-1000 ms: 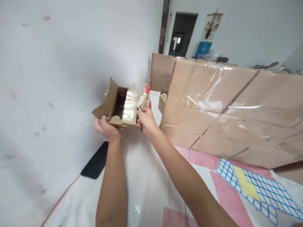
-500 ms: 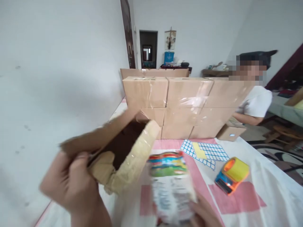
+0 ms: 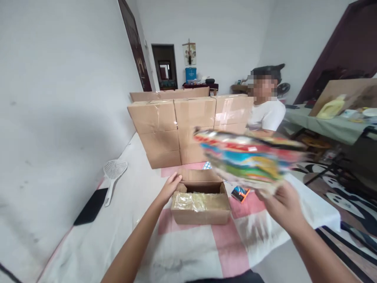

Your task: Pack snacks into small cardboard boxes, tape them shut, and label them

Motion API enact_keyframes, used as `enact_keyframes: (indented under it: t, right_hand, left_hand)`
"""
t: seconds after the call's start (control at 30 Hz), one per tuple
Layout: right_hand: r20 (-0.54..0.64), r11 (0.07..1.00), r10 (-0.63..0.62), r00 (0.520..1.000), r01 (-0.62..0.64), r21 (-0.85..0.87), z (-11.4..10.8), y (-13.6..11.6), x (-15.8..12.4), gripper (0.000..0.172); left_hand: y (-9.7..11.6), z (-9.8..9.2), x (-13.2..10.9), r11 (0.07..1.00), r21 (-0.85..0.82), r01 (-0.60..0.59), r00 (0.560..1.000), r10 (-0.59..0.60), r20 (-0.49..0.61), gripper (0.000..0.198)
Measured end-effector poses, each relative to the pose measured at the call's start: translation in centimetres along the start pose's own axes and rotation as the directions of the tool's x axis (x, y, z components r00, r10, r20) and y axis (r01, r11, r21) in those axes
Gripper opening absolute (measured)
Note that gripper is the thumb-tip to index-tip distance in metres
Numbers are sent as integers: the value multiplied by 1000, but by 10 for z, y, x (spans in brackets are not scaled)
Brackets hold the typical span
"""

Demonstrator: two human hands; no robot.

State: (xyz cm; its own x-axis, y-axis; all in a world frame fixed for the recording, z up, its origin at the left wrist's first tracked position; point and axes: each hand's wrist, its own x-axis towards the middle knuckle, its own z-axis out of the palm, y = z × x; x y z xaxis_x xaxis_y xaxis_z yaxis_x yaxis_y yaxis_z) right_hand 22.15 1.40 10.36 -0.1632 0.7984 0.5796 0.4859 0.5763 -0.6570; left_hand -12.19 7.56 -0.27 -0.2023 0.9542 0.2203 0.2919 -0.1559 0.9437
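Note:
A small open cardboard box (image 3: 201,215) with tape-covered flaps sits on the pink and white cloth in front of me. My left hand (image 3: 170,187) rests on its left rear corner, fingers closed against the flap. My right hand (image 3: 282,203) is raised to the right of the box, gripping a colourful printed packet (image 3: 247,158) that is smeared by motion.
A wall of taped cardboard boxes (image 3: 176,118) stands behind the small box. A person in a white shirt (image 3: 266,114) sits at the right behind it. An orange tape dispenser (image 3: 240,193) lies beside the box. A white slotted scoop (image 3: 113,173) and a black pad (image 3: 91,205) lie at the left.
The small box has gone from tilted in my left hand near my face down onto the cloth. My right hand has lifted the packet up and to the right.

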Motion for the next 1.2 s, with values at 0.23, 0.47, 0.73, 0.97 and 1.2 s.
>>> enact_keyframes:
  t: [0.23, 0.47, 0.73, 0.97, 1.2]
  right_hand:
    - [252, 988, -50, 966, 11, 156, 49, -5, 28, 11]
    - [236, 939, 14, 972, -94, 330, 48, 1, 35, 17]
    - [313, 993, 14, 949, -50, 108, 41, 9, 38, 11]
    - [535, 992, -107, 838, 129, -4, 26, 5, 50, 9]
    - [742, 974, -49, 668, 198, -114, 31, -29, 55, 12]
  left_hand:
    - [31, -32, -52, 885, 413, -215, 974, 223, 28, 51]
    - [33, -8, -90, 533, 735, -418, 908, 222, 355, 49]
    - [48, -8, -94, 461, 715, -526, 841, 408, 356, 44]
    - [39, 7, -169, 352, 706, -615, 727, 599, 335, 17]
    - [62, -43, -117, 747, 412, -521, 775, 213, 595, 54]
